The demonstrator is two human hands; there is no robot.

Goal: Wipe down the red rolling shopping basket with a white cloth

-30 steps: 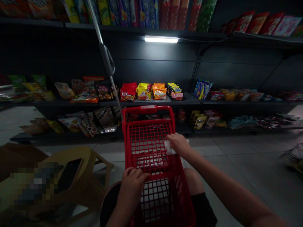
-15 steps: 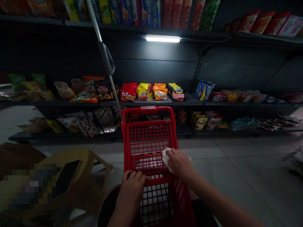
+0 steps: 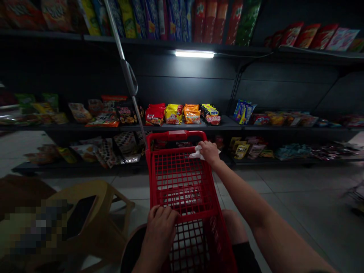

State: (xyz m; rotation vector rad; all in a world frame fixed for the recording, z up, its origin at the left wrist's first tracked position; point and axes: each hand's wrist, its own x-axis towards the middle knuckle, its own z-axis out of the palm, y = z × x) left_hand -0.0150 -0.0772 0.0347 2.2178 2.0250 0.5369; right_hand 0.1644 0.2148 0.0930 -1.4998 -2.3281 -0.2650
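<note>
R hand [image 3: 209,152] closed on white tissue [image 3: 196,154], pressed to far rim of red plastic shopping basket [image 3: 173,135] at 12 o'clock. L hand [image 3: 160,229] curled over near rim, 6 o'clock. Instant-noodle packs [image 3: 182,115] on shelf [image 3: 224,124] beyond. Tan stool [image 3: 105,193] w/ phone [image 3: 81,212], 8 o'clock.

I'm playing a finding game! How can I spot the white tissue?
Find the dark snack shelves, then the red plastic shopping basket in front of them. At the basket's far end, the right hand presses a crumpled white tissue against the red bars. It's the only soft, white thing on the basket.
</note>
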